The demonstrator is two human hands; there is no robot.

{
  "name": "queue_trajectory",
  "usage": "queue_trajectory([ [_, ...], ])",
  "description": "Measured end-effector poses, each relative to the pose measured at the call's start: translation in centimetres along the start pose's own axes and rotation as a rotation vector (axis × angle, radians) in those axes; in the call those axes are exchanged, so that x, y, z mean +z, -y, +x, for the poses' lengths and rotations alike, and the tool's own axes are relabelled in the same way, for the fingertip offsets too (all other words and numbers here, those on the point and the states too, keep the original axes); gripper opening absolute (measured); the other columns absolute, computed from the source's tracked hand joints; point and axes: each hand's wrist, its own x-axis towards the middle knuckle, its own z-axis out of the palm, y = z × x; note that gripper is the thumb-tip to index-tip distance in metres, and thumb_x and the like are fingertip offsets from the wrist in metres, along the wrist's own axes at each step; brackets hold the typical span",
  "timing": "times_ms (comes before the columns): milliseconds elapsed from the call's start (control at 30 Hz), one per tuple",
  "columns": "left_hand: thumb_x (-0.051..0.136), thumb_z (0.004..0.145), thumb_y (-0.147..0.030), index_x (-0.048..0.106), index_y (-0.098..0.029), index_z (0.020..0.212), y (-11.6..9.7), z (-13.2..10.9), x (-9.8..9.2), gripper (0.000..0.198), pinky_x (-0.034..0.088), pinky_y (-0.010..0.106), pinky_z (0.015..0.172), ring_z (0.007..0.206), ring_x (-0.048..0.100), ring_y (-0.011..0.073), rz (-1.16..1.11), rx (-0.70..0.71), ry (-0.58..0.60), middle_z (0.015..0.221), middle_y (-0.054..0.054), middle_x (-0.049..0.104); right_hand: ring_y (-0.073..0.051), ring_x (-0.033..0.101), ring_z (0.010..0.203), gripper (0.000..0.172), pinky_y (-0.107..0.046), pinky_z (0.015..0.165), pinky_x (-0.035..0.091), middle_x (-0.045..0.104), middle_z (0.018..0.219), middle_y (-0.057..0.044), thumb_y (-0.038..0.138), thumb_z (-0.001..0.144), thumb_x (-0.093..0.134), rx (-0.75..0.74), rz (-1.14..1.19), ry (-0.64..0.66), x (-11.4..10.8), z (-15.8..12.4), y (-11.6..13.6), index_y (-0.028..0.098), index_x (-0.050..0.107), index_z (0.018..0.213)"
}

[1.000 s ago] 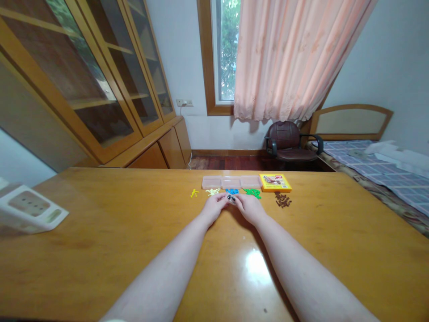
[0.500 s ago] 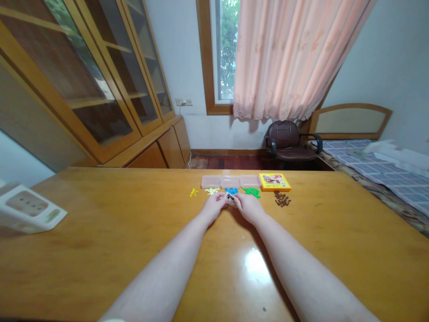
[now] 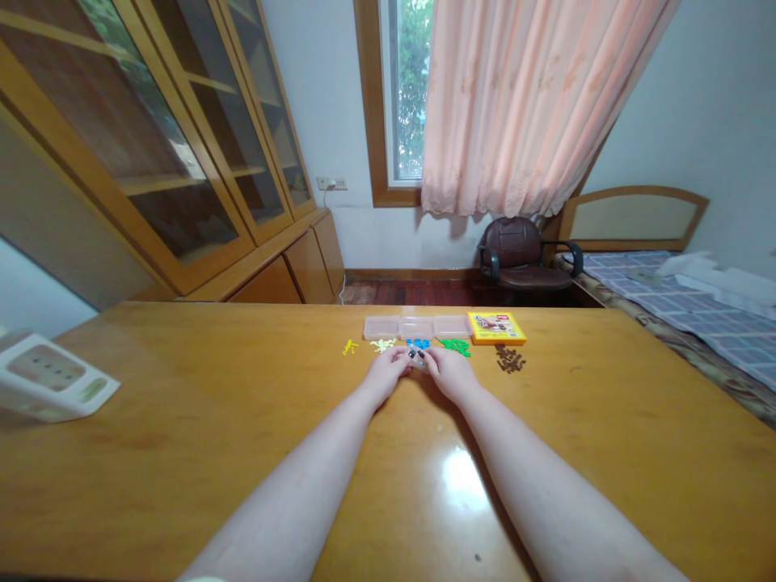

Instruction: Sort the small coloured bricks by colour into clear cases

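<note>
My left hand (image 3: 388, 372) and my right hand (image 3: 447, 370) meet over the middle of the table (image 3: 242, 453), fingers closed. Between their fingertips they pinch a small clear plastic bag (image 3: 418, 366). Two dark spots show at the thumb tips; whether they are nails or small items I cannot tell. Just beyond the fingers lie blue pieces (image 3: 418, 344), partly covered by the hands. Cream-white pieces (image 3: 384, 345) are by my left hand, with yellow pieces (image 3: 350, 347) farther left. Green pieces (image 3: 456, 347) lie by my right hand, and brown pieces (image 3: 510, 359) to their right.
A clear three-part plastic tray (image 3: 417, 318) stands behind the coloured piles. Right of it lies a yellow box (image 3: 497, 328). A white box-like object (image 3: 57, 376) stands at the left. Beyond the table are a chair (image 3: 515, 250) and a bed (image 3: 679, 283).
My fingertips have shifted slightly on the clear bag, and the dark spots now sit a little farther apart. The coloured piles have not moved.
</note>
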Motion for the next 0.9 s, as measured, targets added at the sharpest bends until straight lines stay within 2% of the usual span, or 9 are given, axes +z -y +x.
queue_trajectory([
  [233, 0.067, 0.070, -0.026, 0.048, -0.017, 0.128, 0.0, -0.5, 0.1, 0.062, 0.047, 0.024, 0.070, 0.079, 0.061, 0.0130, -0.012, 0.045, 0.065, 0.096, 0.006, 0.064, -0.017, 0.061, 0.072, 0.035, -0.024, 0.062, 0.039, 0.070, 0.080, -0.006, 0.039, 0.090, 0.041, 0.032, 0.280, -0.150, 0.6, 0.2, -1.2, 0.018, 0.069, 0.086],
  [333, 0.066, 0.072, -0.028, 0.041, -0.019, 0.136, -0.3, -0.8, 0.1, 0.069, 0.048, 0.026, 0.074, 0.084, 0.061, 0.0146, -0.015, 0.089, 0.113, 0.102, 0.007, 0.063, -0.018, 0.060, 0.068, 0.037, -0.025, 0.061, 0.040, 0.070, 0.074, -0.006, 0.042, 0.089, 0.042, 0.089, 0.440, -0.186, 0.7, 0.6, -1.8, 0.017, 0.068, 0.080],
  [433, 0.069, 0.072, -0.034, 0.047, -0.021, 0.132, -0.6, -1.1, 0.0, 0.066, 0.046, 0.029, 0.085, 0.098, 0.059, 0.0184, -0.021, 0.149, 0.191, 0.113, 0.009, 0.062, -0.018, 0.060, 0.065, 0.043, -0.026, 0.060, 0.041, 0.068, 0.069, -0.006, 0.046, 0.088, 0.040, 0.159, 0.556, -0.262, 0.7, 0.8, -2.1, 0.016, 0.066, 0.072],
  [500, 0.070, 0.071, -0.043, 0.056, -0.018, 0.122, -0.7, -1.2, -0.1, 0.058, 0.046, 0.031, 0.088, 0.100, 0.059, 0.0206, -0.029, 0.118, 0.230, 0.116, 0.010, 0.061, -0.018, 0.059, 0.064, 0.045, -0.026, 0.059, 0.041, 0.068, 0.068, -0.006, 0.049, 0.087, 0.041, 0.190, 0.587, -0.292, 0.6, 0.8, -2.2, 0.016, 0.066, 0.070],
  [633, 0.069, 0.068, -0.055, 0.066, -0.014, 0.098, -0.8, -1.3, -0.1, 0.051, 0.049, 0.033, 0.083, 0.089, 0.062, 0.0207, -0.033, 0.019, 0.181, 0.098, 0.010, 0.066, -0.019, 0.059, 0.066, 0.043, -0.027, 0.061, 0.042, 0.068, 0.070, -0.005, 0.051, 0.085, 0.045, 0.155, 0.624, -0.298, 0.9, 0.7, -2.2, 0.016, 0.067, 0.073],
  [767, 0.075, 0.065, -0.042, 0.066, -0.017, 0.104, -1.2, -1.6, 0.2, 0.047, 0.049, 0.036, 0.085, 0.094, 0.061, 0.0220, 0.038, 0.066, 0.232, 0.105, 0.010, 0.066, -0.017, 0.056, 0.062, 0.044, -0.026, 0.058, 0.041, 0.063, 0.063, -0.003, 0.054, 0.083, 0.045, 0.201, 0.679, -0.362, 1.0, 0.9, -2.5, 0.016, 0.063, 0.069],
  [900, 0.072, 0.068, -0.024, 0.067, -0.021, 0.109, -1.6, -2.0, 0.4, 0.042, 0.041, 0.040, 0.099, 0.111, 0.055, 0.0249, 0.351, 0.299, 0.298, 0.118, 0.009, 0.062, -0.014, 0.049, 0.052, 0.047, -0.024, 0.051, 0.037, 0.054, 0.052, 0.000, 0.060, 0.080, 0.046, 0.290, 0.743, -0.416, 0.5, 1.2, -2.6, 0.017, 0.057, 0.062],
])
